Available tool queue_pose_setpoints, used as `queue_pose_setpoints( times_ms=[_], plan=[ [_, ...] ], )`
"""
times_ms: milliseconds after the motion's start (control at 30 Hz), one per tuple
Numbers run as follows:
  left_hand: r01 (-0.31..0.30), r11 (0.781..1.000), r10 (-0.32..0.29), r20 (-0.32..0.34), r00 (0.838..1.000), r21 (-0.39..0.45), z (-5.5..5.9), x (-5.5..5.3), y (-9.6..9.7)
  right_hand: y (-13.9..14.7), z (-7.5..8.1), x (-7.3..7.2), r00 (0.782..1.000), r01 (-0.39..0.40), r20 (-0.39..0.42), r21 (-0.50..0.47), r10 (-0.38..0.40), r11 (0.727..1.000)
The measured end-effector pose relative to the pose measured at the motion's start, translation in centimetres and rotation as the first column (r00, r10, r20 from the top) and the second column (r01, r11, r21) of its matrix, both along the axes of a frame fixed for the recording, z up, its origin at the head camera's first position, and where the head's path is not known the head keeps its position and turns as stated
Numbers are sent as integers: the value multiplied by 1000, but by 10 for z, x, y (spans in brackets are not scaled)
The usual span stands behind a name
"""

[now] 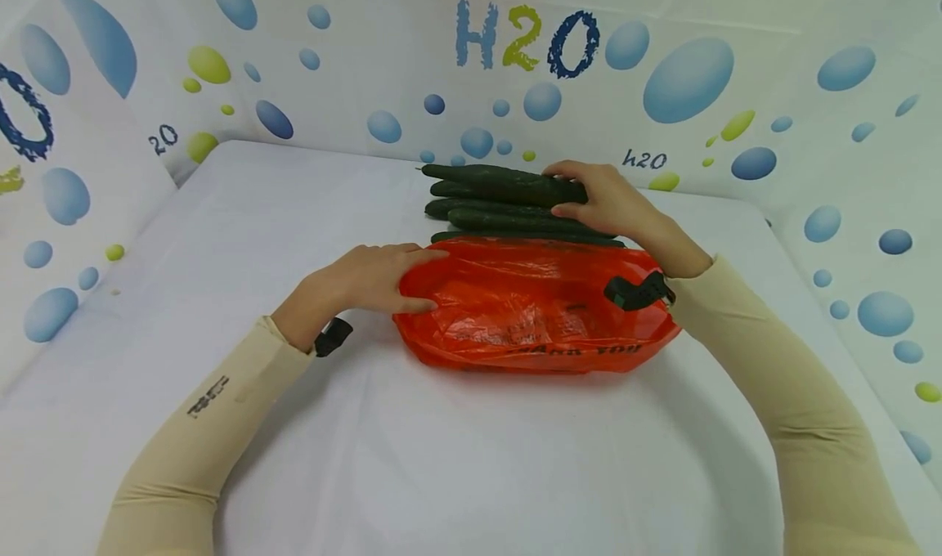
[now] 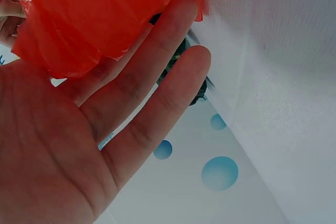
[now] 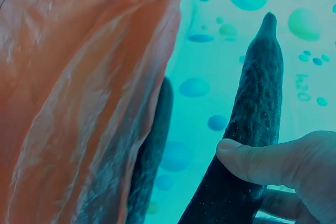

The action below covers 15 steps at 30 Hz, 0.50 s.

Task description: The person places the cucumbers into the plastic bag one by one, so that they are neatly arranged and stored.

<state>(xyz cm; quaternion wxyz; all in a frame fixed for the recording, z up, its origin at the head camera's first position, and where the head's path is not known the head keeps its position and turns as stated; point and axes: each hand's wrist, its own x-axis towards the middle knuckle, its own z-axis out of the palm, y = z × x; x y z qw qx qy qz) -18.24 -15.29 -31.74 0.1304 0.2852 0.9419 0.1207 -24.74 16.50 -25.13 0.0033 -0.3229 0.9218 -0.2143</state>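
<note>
In the head view, several dark green cucumbers (image 1: 508,211) lie side by side behind a red plastic bag (image 1: 530,294). My right hand (image 1: 614,204) grips the right end of the top cucumber (image 1: 493,178). The right wrist view shows the thumb (image 3: 257,158) across this cucumber (image 3: 257,87), with fingers curled behind it. Another cucumber (image 3: 165,103) lies partly hidden by the bag (image 3: 63,77). At the bag's left end, my left hand (image 1: 368,278) touches the plastic with fairly straight, spread fingers; in its wrist view the bag (image 2: 94,19) partly covers the index finger.
A white cloth (image 1: 471,458) covers the table. Behind and beside it hangs a white backdrop (image 1: 353,41) printed with blue and green dots and H2O lettering. Dark straps (image 1: 636,292) show at both wrists, the right one over the bag.
</note>
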Motion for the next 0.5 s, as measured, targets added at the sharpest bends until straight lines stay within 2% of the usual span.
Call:
queue_pose_setpoints(
  times_ms=[500],
  plan=[
    [2,1000,-2,8,1000,0,2,-1,1,-10,19,23,998,-62,-27,-58,61,996]
  ],
)
